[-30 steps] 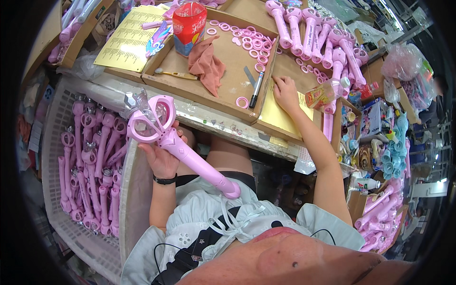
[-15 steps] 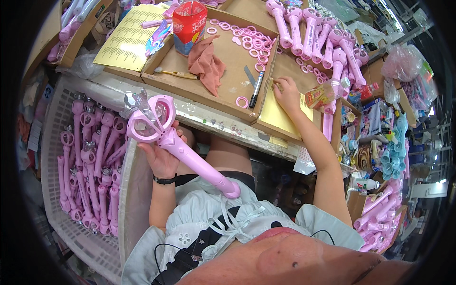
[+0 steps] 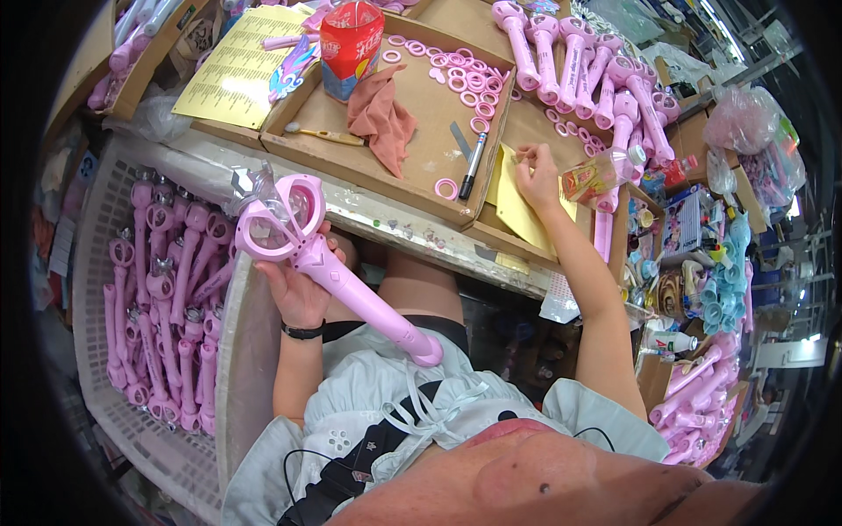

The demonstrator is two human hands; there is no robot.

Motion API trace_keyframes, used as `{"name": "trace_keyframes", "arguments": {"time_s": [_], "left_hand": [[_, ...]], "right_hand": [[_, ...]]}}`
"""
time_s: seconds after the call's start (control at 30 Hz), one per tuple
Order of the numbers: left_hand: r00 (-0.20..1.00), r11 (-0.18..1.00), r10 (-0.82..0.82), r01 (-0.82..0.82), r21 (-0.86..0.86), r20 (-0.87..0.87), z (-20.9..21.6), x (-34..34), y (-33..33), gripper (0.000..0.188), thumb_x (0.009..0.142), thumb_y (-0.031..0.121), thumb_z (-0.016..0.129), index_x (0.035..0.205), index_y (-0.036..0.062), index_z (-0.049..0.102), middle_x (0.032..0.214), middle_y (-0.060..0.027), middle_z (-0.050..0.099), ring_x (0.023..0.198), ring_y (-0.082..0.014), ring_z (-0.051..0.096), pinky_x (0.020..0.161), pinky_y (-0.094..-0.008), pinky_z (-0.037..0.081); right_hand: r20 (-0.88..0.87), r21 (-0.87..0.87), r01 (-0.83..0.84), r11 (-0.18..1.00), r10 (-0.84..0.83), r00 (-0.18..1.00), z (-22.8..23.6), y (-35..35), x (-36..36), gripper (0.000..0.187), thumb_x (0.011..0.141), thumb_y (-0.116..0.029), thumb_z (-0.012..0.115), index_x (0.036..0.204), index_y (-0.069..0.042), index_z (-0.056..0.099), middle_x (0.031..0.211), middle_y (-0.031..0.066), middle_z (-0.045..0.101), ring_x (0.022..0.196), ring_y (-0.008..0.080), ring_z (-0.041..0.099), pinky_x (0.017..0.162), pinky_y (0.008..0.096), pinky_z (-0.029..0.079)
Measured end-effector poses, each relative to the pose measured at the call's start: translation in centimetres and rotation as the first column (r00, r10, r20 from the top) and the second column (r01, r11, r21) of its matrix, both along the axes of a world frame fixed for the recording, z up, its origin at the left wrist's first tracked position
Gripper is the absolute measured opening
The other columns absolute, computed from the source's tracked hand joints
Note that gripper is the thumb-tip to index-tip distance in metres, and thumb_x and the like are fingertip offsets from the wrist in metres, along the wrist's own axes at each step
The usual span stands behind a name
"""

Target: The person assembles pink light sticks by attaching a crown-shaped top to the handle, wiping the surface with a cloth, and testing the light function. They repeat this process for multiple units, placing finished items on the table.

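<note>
My left hand [image 3: 303, 294] is wrapped round the neck of a pink toy wand [image 3: 360, 302], just below its round head. Clear plastic parts show in that head, with a clear crown-like tip at the upper left. The wand's handle slants down to the right, over my lap. At the bench, my right hand [image 3: 537, 180] is closed in a pinch above a yellow sheet [image 3: 519, 215]. One layer of the sheet sits askew over another. Whatever is between the fingertips is too small to make out.
A cardboard tray [image 3: 351, 171] holds pink rings [image 3: 474, 81], a cloth [image 3: 381, 118], a toothbrush [image 3: 326, 136], a marker [image 3: 474, 165] and a red bag [image 3: 351, 44]. Several wands fill a basket [image 3: 96, 351] on the left. A plastic bottle [image 3: 596, 175] lies beside my right hand.
My right hand has lifted a little and moved slightly right, its fingers drawn into a pinch. The upper yellow layer has shifted. My left hand and the wand stay almost still.
</note>
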State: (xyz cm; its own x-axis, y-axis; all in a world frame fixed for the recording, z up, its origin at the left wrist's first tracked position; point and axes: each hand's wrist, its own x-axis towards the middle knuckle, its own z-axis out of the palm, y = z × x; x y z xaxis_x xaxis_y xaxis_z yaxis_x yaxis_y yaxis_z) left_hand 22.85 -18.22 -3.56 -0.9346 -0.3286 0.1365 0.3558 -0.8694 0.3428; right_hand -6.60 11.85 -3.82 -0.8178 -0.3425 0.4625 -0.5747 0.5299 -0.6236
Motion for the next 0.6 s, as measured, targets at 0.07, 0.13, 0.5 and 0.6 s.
{"name": "trace_keyframes", "arguments": {"time_s": [0.07, 0.13, 0.5, 0.6], "left_hand": [[1.000, 1.000, 0.005, -0.005, -0.008, 0.004, -0.1, 0.0, 0.1, 0.092, 0.077, 0.064, 0.054, 0.137, -0.0019, 0.029, 0.132, -0.0198, 0.040, 0.107, -0.0293, 0.047, 0.090, -0.0434, 0.040], [1.000, 1.000, 0.004, -0.004, -0.015, 0.004, -0.1, 0.0, 0.1, 0.092, 0.077, 0.064, 0.054, 0.137, -0.0019, 0.029, 0.132, -0.0197, 0.040, 0.107, -0.0293, 0.047, 0.090, -0.0434, 0.040], [0.994, 0.997, -0.022, 0.031, 0.076, -0.110, 1.2, 0.0, 0.3, 0.090, 0.076, 0.047, 0.068, 0.138, -0.0015, 0.025, 0.133, -0.0154, 0.041, 0.108, -0.0279, 0.046, 0.093, -0.0417, 0.039], [0.953, 0.969, 0.097, -0.024, 0.247, -0.289, 2.7, 0.4, -0.3, 0.097, 0.073, 0.019, 0.077, 0.144, 0.0040, 0.013, 0.134, -0.0066, 0.041, 0.107, -0.0237, 0.044, 0.096, -0.0409, 0.037]], "right_hand": [[-0.010, -0.075, -0.005, 0.997, 0.004, 1.000, 0.0, 0.1, -0.1, 0.018, 0.083, -0.007, 0.049, 0.099, 0.000, 0.044, 0.089, 0.0167, 0.061, 0.078, 0.0288, 0.065, 0.069, 0.0360, 0.051], [0.015, -0.085, 0.001, 0.996, 0.000, 1.000, 0.1, 0.1, -0.2, 0.017, 0.086, -0.007, 0.045, 0.100, 0.001, 0.041, 0.091, 0.0163, 0.060, 0.078, 0.0264, 0.065, 0.068, 0.0341, 0.051], [0.153, -0.203, 0.112, 0.973, -0.081, 0.985, 0.4, -0.8, -0.3, 0.019, 0.097, -0.016, 0.040, 0.108, 0.000, 0.038, 0.110, 0.0130, 0.052, 0.081, 0.0168, 0.063, 0.065, 0.0274, 0.051], [-0.232, 0.033, 0.068, 0.997, -0.059, 0.971, 1.4, -0.5, -0.7, 0.015, 0.092, -0.011, 0.049, 0.104, -0.002, 0.045, 0.111, 0.0140, 0.053, 0.095, 0.0250, 0.059, 0.075, 0.0343, 0.048]]}}
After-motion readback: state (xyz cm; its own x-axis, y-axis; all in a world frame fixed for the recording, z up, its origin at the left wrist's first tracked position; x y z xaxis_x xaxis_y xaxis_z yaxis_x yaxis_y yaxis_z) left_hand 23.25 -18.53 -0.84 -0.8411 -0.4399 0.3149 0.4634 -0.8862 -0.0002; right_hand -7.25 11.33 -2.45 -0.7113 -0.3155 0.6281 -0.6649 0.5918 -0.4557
